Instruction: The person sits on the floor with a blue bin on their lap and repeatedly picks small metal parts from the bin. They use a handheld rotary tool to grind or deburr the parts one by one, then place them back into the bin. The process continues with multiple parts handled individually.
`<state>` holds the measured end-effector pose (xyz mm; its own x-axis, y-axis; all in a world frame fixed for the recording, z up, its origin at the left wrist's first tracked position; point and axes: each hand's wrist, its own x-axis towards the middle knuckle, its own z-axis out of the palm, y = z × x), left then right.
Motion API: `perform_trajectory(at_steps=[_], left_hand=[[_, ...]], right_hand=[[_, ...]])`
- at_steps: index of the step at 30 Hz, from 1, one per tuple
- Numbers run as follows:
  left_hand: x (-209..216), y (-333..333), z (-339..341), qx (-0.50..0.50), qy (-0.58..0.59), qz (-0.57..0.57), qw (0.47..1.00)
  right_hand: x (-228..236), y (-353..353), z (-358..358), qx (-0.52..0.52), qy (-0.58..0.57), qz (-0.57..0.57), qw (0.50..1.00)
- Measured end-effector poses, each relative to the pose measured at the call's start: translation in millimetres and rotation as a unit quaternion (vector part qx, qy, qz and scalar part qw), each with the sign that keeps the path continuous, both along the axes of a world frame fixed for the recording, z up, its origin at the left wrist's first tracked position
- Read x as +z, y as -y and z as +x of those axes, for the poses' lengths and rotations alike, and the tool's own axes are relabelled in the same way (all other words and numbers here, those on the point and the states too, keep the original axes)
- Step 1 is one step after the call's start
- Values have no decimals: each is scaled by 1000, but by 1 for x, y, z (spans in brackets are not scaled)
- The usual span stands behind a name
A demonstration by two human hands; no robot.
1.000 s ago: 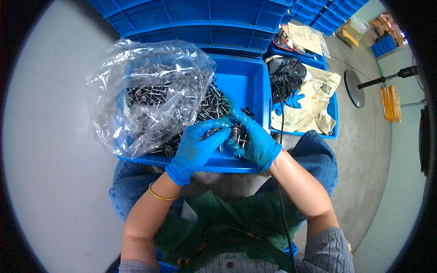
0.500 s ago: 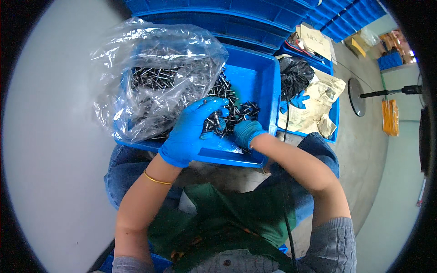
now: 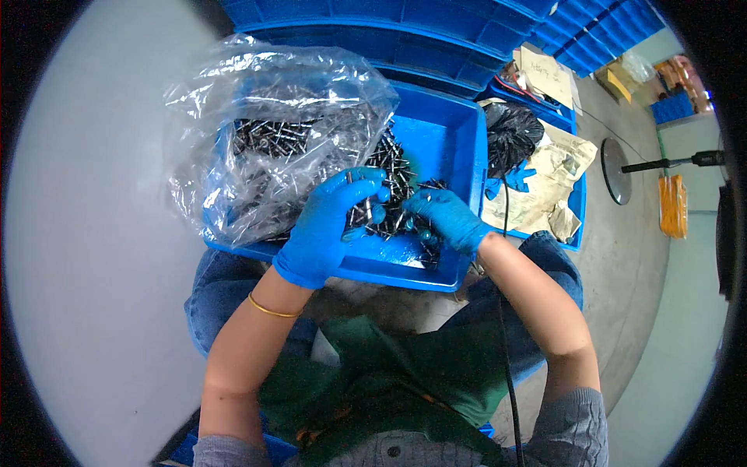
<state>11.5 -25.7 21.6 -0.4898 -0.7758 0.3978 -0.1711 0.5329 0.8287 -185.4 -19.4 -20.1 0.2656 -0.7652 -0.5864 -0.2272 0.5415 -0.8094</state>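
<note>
My left hand (image 3: 320, 222), in a blue glove, is curled around several small metal pins (image 3: 359, 212) with dark and shiny parts. My right hand (image 3: 450, 218), gloved in blue too, is beside it over loose pins, its fingers bent and closed toward the left hand. Whatever is between those fingertips is too small to make out. Both hands are over a shallow blue tray (image 3: 381, 270). A clear plastic bag (image 3: 311, 66) lies crumpled in the tray's left part, with a large heap of the same pins (image 3: 272, 136) in and around it.
Stacked blue crates (image 3: 373, 39) stand behind the tray. To the right, another blue bin holds a black plastic bag (image 3: 510, 138), blue gloves (image 3: 513, 180) and crumpled brown paper (image 3: 548, 187). A black cable (image 3: 506, 335) hangs down near my right arm. A round-based stand (image 3: 615, 171) is farther right.
My right hand has risen from the tray's near right part, and its fingers now point left toward my left hand. My left hand keeps its hold on the pins. The view has shifted slightly.
</note>
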Motion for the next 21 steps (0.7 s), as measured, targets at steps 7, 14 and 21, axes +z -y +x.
perform_trajectory(at_steps=[7, 14, 21], left_hand=[[20, -13, -42, 57, -146, 467, 870], [19, -13, -36, 23, -99, 432, 896], [24, -17, -45, 83, -84, 299, 947]], right_hand=[[43, -23, 4, -244, 460, 211, 827], [45, -26, 8, -249, 505, 262, 784], [42, -26, 9, -256, 522, 290, 760]])
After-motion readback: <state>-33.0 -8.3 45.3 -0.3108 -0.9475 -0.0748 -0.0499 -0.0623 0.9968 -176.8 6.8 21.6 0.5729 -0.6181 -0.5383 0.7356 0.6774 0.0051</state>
